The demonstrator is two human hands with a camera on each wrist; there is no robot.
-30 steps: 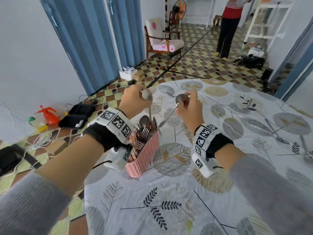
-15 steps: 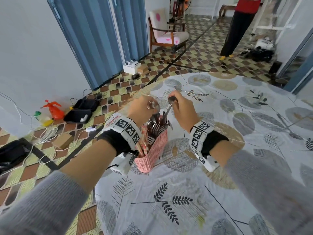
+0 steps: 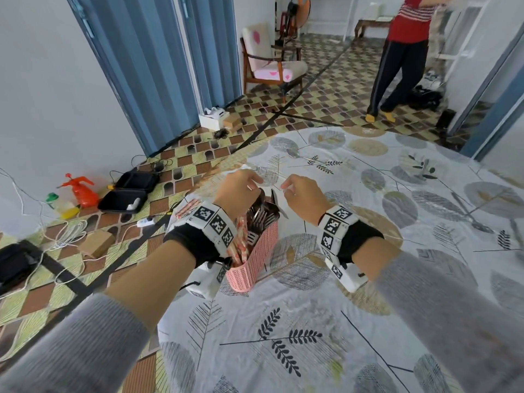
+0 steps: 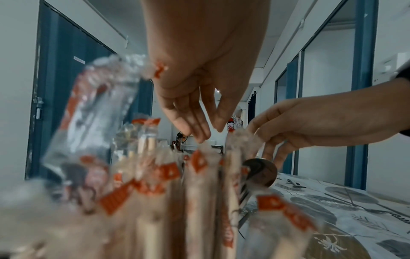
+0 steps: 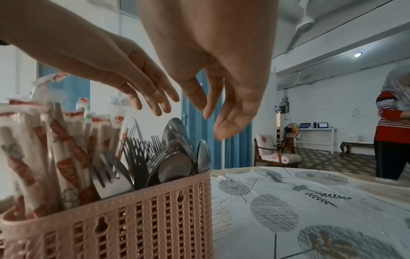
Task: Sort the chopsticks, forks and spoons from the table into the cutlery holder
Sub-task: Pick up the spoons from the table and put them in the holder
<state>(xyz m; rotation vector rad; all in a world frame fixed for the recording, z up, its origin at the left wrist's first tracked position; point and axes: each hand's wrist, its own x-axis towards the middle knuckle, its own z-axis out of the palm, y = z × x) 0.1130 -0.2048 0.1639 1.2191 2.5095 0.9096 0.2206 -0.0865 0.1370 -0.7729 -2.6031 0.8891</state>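
Left hand (image 3: 238, 191) and right hand (image 3: 304, 195) above cutlery holder (image 3: 252, 268), fingers loosely spread (holding nothing)

Even daylight, wide-angle bending at edges, left wrist foreground blurred

No word, number or brand can be read anywhere. The chopstick wrappers (image 5: 66, 163) carry orange print too blurred to make out, and the wristbands (image 3: 214, 222) bear only black-and-white square code markers, no letters.
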